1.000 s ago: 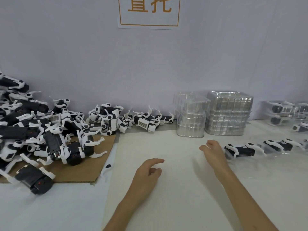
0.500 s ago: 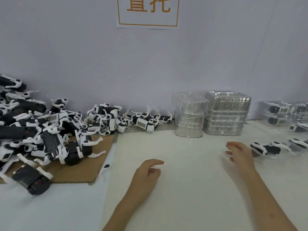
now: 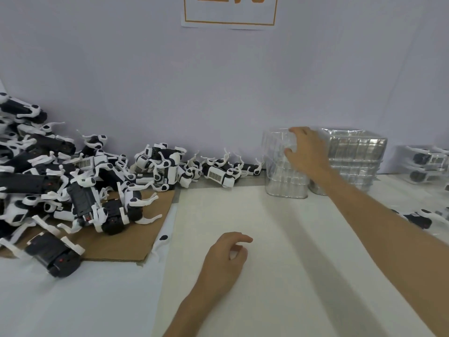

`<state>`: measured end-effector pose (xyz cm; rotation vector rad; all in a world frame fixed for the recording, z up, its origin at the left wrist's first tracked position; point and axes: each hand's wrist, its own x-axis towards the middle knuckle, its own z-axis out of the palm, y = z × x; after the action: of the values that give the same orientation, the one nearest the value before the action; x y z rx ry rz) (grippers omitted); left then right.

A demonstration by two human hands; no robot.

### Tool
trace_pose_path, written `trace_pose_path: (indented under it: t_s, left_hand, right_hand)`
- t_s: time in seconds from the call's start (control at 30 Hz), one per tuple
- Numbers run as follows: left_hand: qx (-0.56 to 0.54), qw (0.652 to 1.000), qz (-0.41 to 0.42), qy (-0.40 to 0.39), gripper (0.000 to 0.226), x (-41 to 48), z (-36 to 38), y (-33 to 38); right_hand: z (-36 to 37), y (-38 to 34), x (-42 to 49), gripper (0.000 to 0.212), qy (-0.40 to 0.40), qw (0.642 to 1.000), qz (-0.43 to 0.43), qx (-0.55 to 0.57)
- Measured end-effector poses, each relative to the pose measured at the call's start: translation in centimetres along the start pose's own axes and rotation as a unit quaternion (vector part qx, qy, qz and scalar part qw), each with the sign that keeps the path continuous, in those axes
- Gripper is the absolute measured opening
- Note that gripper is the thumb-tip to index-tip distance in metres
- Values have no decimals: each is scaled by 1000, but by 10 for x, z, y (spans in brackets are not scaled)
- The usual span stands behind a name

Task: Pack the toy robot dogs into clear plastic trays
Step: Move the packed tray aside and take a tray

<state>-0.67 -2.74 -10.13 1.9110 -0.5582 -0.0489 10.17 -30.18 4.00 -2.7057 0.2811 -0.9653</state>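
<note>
- Since half a second ago, my right hand [image 3: 307,152] has left the packed dog [image 3: 418,218] at the right edge and reached back to the tray stack [image 3: 284,176] by the wall.
- Its fingers curl over the stack's top and the thumb sits on the near face, so it seems to be pinching the top tray. Blur hides how firm the hold is.
- My left hand [image 3: 226,260] has not moved. It rests on the white table [image 3: 279,276], fingers loosely curled, holding nothing.
- I judge that one dog is finished and I am fetching a fresh tray, which still has to be peeled off the stack.
- Loose dogs [image 3: 73,190] lie heaped at the left on and around the cardboard [image 3: 136,239], and more run along the wall up to the stack.
- A second stack [image 3: 354,161] stands just beside the first, partly behind my forearm.
- Filled trays [image 3: 427,164] sit far right.
- Nested trays may lift together, and a white leg piece [image 3: 161,242] lies by the cardboard edge, off my path.
</note>
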Motion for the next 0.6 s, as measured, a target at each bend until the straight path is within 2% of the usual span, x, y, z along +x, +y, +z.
trace_pose_path:
  t_s: [0.07, 0.13, 0.17, 0.27, 0.33, 0.5, 0.6]
  left_hand:
    - [-3, 1000, 0, 1, 28, 1, 0, 0]
    - [-9, 1000, -1, -2, 27, 1, 0, 1]
    - [-13, 1000, 0, -2, 27, 0, 0, 2]
    - [-25, 1000, -8, 2, 26, 1, -2, 4]
    - [-44, 999, -31, -1, 26, 2, -4, 4]
    - [-163, 981, -102, 23, 22, 5, -11, 11]
    - [-273, 953, -126, 46, 23, 8, -18, 15]
  right_hand:
    - [-1, 6, 26, 48, -80, 991, 15, -102]
    - [-2, 9, 38, 34, -148, 980, 46, -123]
    - [-2, 9, 39, 31, -151, 980, 52, -117]
    - [-2, 8, 32, 29, -38, 992, 24, -115]
    - [-2, 3, 13, 26, 18, 998, -10, -61]
    - [-4, -13, -75, 19, 91, 986, -137, 21]
    - [-3, -24, -128, 22, 104, 980, -142, 93]
